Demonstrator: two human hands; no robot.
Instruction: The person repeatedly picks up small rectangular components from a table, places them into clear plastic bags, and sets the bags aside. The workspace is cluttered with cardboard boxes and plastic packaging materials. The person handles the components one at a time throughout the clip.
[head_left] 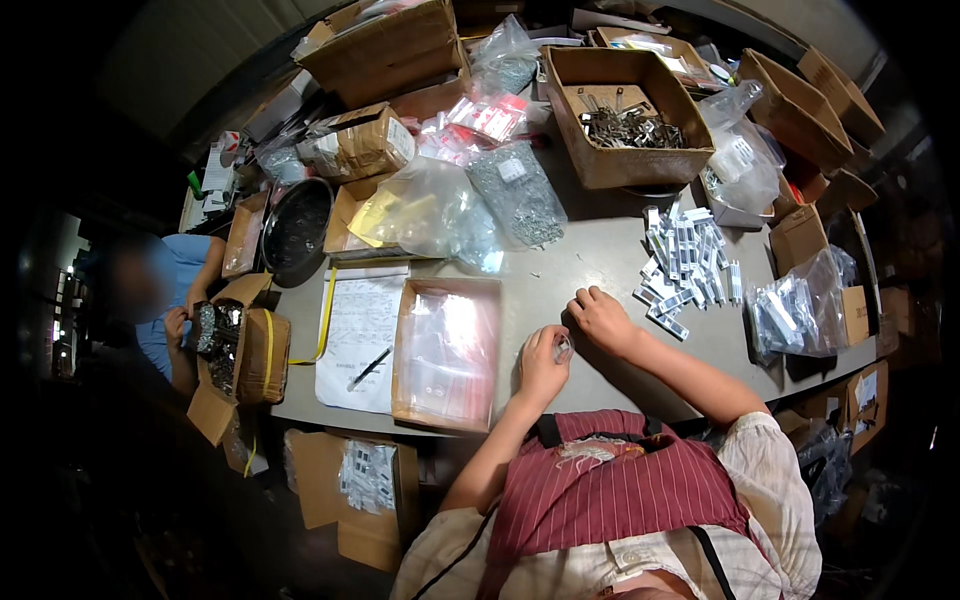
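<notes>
My left hand is closed around a small, shiny, partly see-through piece just above the table's near edge. Fingers hide most of that piece, so its kind is unclear. A little farther and to the right, my right hand is low over the table with its fingers curled down and drawn together. Whatever may be under those fingertips is hidden. To the right of it lies a loose pile of white-and-grey rectangular parts. Left of my left hand is an open carton with clear plastic bags inside.
Written sheets with a pen lie left of the carton. Behind are a bag of small metal hardware, a black basin and a box of metal clips. At the far left, a person in blue handles a box.
</notes>
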